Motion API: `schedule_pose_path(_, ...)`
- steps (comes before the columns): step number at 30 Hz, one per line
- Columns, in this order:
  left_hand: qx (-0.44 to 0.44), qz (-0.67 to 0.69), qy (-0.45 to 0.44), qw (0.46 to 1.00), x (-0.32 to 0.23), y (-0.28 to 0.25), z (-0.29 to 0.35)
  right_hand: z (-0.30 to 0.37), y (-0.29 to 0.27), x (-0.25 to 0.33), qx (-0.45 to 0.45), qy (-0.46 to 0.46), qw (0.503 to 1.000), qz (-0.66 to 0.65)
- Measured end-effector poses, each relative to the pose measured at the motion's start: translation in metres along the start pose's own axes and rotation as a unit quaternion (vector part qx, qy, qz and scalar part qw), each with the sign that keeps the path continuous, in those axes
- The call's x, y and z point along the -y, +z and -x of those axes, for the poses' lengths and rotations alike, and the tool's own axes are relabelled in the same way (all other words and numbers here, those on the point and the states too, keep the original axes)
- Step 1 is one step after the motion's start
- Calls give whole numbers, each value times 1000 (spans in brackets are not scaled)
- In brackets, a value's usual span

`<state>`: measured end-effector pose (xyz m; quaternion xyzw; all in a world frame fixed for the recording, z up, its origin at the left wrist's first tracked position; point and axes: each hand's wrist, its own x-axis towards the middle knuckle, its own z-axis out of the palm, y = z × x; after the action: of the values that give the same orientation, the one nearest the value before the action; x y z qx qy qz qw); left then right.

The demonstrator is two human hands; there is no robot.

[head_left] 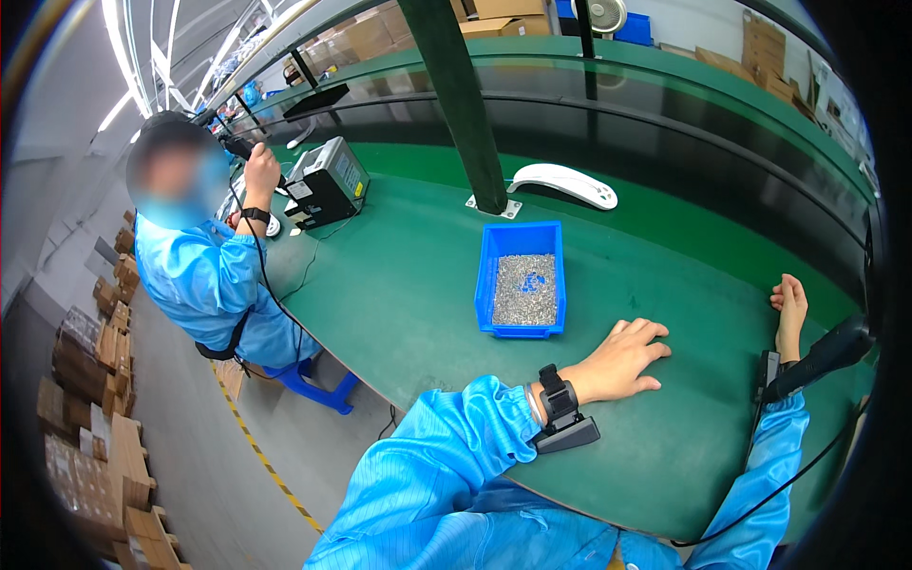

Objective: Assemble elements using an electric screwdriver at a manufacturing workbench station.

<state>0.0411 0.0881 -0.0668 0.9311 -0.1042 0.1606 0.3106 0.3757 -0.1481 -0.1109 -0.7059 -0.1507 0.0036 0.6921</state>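
My left hand (622, 362) lies on the green worktop (418, 275), fingers spread and holding nothing. Just beyond it, to the left, stands a blue plastic bin (485, 271). Many small silvery metal pieces (525, 299) fill its bottom, with a few blue bits among them; their exact kind is too small to tell. Farther right, my right hand (789, 306) has its fingers curled in; whatever may be inside is hidden. A black handle-shaped tool (826, 353) crosses in front of my right wrist. Both wrists wear black straps with a small black block.
A green post (456, 100) rises from the worktop behind the bin, beside a curved white lamp-like object (562, 183). At left, a person in blue workwear (195, 275) sits beside a black box-shaped device (328, 185). A black cable (793, 499) runs past my right sleeve.
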Motion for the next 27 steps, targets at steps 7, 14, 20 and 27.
schedule_pose_path(7,7,0,-9,1000,-1,0,1,2,2,4,5,-14,1000,3)
schedule_pose_path(14,13,3,-15,1000,0,-2,3,3,5,2,14,-16,1000,-12)
schedule_pose_path(20,23,10,-5,1000,-3,-2,-1,6,1,5,5,-12,1000,-5)
schedule_pose_path(27,40,4,-16,999,-6,-7,-3,14,11,16,7,-17,1000,-13)
